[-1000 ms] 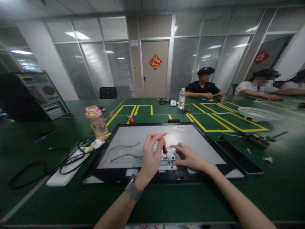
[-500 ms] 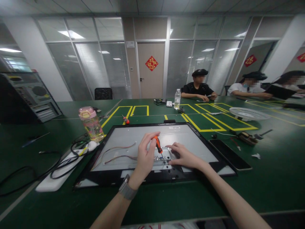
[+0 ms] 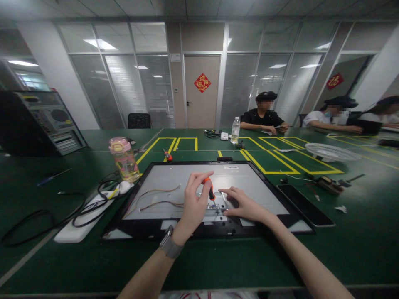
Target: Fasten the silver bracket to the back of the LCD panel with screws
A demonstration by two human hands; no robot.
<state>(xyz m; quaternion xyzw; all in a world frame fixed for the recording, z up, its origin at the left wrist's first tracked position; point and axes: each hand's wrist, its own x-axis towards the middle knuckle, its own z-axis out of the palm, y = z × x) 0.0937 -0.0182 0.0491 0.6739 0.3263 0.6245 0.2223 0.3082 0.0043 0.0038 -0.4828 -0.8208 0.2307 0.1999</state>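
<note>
A flat display panel with a black frame lies on the green table in front of me. My left hand is closed on the handle of an orange and black screwdriver. The screwdriver's shaft points down at a small metal bracket near the panel's front edge. My right hand rests beside the bracket, fingers apart and curved, with fingertips at the metal; I see nothing held in it. Thin wires run over the panel left of my left hand.
Left stand a pink-lidded bottle, a white power strip with black cables, and a computer case. To the right lie a black phone and a white round grille. People sit at the far side, behind a water bottle.
The view has shifted slightly, so the scene sits a little further right. The screwdriver handle leans a bit differently in my left hand. My right hand stays by the bracket.
</note>
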